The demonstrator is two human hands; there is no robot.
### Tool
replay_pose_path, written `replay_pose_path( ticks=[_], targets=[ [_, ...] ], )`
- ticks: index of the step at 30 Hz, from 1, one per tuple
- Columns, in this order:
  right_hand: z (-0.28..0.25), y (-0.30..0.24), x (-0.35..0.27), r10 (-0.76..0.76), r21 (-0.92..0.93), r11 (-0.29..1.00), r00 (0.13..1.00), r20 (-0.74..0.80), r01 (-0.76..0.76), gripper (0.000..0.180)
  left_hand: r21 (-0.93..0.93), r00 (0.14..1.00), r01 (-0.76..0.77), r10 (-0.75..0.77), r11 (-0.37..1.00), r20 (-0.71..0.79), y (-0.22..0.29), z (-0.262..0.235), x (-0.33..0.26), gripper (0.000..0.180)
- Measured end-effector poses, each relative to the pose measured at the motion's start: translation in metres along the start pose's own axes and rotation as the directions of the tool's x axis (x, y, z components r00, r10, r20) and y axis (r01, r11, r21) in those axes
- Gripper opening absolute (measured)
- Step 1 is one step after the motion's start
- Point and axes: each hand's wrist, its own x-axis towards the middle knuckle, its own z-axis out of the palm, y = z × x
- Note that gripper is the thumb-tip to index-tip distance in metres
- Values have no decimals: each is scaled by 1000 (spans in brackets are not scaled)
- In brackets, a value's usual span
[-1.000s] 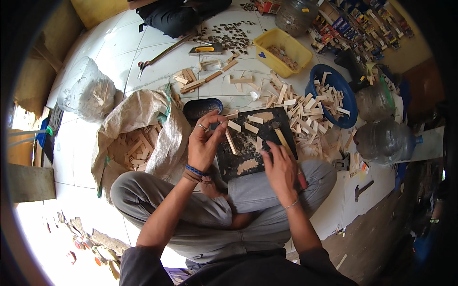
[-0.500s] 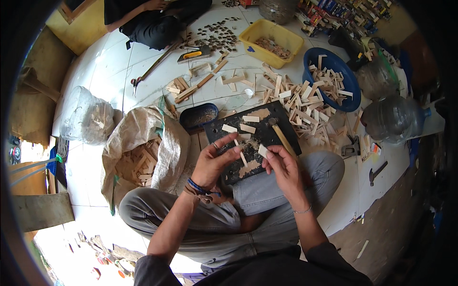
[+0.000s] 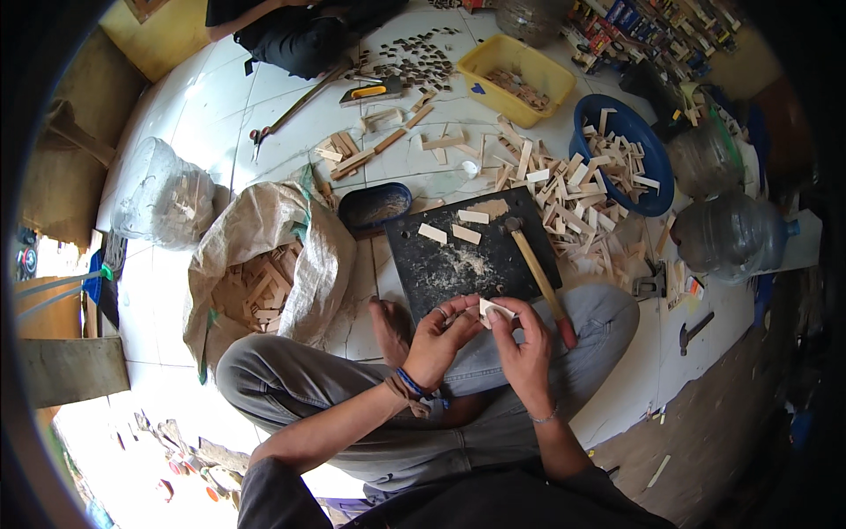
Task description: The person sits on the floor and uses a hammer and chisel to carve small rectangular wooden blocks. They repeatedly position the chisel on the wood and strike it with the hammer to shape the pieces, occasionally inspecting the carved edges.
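Left hand (image 3: 438, 346) and right hand (image 3: 526, 350), pinched nearly closed, grip pale wood (image 3: 486, 309) between them, perhaps two pieces, near a black board (image 3: 425, 275) bearing three blocks (image 3: 467, 234).

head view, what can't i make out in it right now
All in the head view:
Pale wooden piece: partly covered by the left hand and right hand; one piece or two, I can't tell.
Wooden strips in the sack: lower ones hidden by its wall and the strips on top.
Other person: cut off by the top edge.
Small dark pieces: too small to identify.
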Motion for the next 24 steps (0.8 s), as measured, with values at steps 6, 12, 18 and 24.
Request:
replay_pose_path(
  ticks=[6,12,18,24],
  targets=[
    [12,1,17,7,-16,1000,1000,-27,-7,21,753,924,-373,295,543,245,14,-5,2,70],
    [11,4,25,52,11,999,998,21,-52,21,810,814,-533,408,244,413,53,-16,9,81],
    [8,8,29,64,73,995,996,63,-69,21,693,746,-652,423,309,514,61,-16,19,50],
    [-3,2,30,181,302,930,976,121,-210,22,711,737,-649,454,271,501,49,-11,14,34]
  ],
)
